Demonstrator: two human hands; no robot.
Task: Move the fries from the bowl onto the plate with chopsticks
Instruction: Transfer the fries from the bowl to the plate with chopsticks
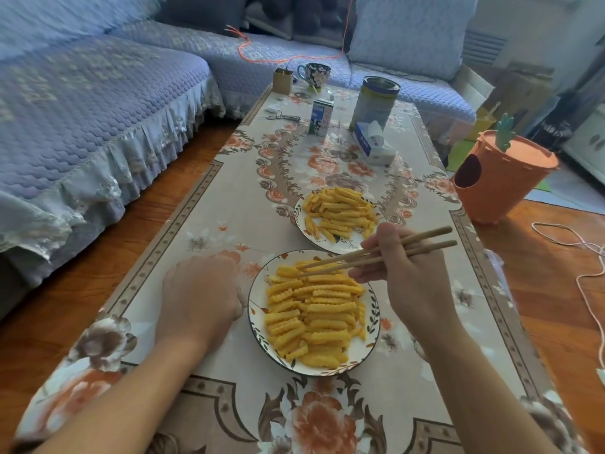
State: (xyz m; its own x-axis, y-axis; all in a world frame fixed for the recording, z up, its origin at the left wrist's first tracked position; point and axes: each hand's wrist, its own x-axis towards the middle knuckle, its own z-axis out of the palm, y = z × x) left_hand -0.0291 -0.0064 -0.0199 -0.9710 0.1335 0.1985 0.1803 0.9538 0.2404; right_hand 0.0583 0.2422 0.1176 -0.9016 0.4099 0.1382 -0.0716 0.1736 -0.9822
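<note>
A: Where do the fries point(314, 317) lie from the grip?

B: Right under it. The right hand point(397, 273) pinches a pair of wooden chopsticks point(376, 253), and their tips point left and slightly down, resting on the far end of the pile in the near dish point(253, 303). Whether the tips already clamp a fry, I cannot tell; they sit narrow, almost together.

A: And which way do the fries run?

B: Mostly left to right, stacked in loose rows, so their long axis lies nearly along the chopsticks, not across them. I judge a slight turn of the wrist would help to take one crosswise.

A: The other dish?

B: The far dish point(330, 245) sits just beyond, near the right hand's knuckles, with its own heap of fries point(340, 213). Both look shallow, white, glazed, with a dark rim and leaf pattern; which is bowl and which is plate I cannot say.

A: The left hand point(201, 293)?

B: Curled loosely on the table point(229, 198) just beside the near dish's left rim, holding nothing. The right is plainly the working one.

A: Textures?

B: Crinkle-cut, ridged, yellow, stiff-looking fries; smooth round sticks; a slick floral cloth over the table.
</note>
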